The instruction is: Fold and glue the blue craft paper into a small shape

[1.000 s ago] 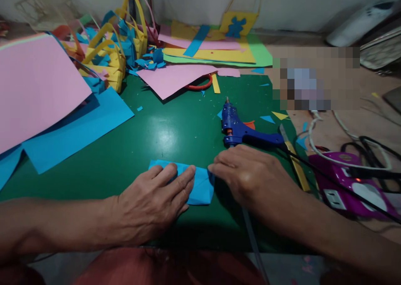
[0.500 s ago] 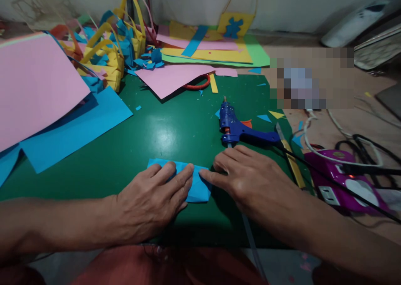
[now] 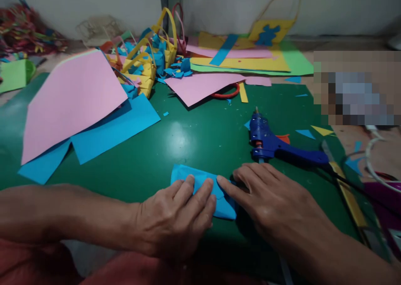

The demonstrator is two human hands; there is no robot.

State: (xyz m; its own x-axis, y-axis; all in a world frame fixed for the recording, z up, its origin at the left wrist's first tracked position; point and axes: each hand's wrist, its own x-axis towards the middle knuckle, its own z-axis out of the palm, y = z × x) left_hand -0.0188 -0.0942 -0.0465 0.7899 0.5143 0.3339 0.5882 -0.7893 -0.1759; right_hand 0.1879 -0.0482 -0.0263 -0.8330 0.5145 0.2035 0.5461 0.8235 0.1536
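A small folded piece of blue paper [image 3: 224, 199] lies on the green tabletop before me. My left hand [image 3: 178, 214] rests across its near left part, fingers stretched out and pressing it down. From the right, my right hand [image 3: 272, 197] touches the paper's upper edge with an extended index finger. The other right fingers curl loosely and the thumb is hidden. Just beyond that hand lies a blue glue gun [image 3: 261, 137], its nozzle pointing away from me.
A yellow utility knife [image 3: 347, 193] lies at the right, blade out. Pink sheet [image 3: 75, 105] and blue sheet [image 3: 115, 130] overlap at the left. Red-handled scissors [image 3: 227, 94] sit partly under pink paper. Yellow paper baskets [image 3: 140, 78] stand behind; cords run along the right.
The view has swung left, so things appear farther right. Both hands stay on the blue paper; my left fingers have shifted slightly over it, closer to the right index finger.
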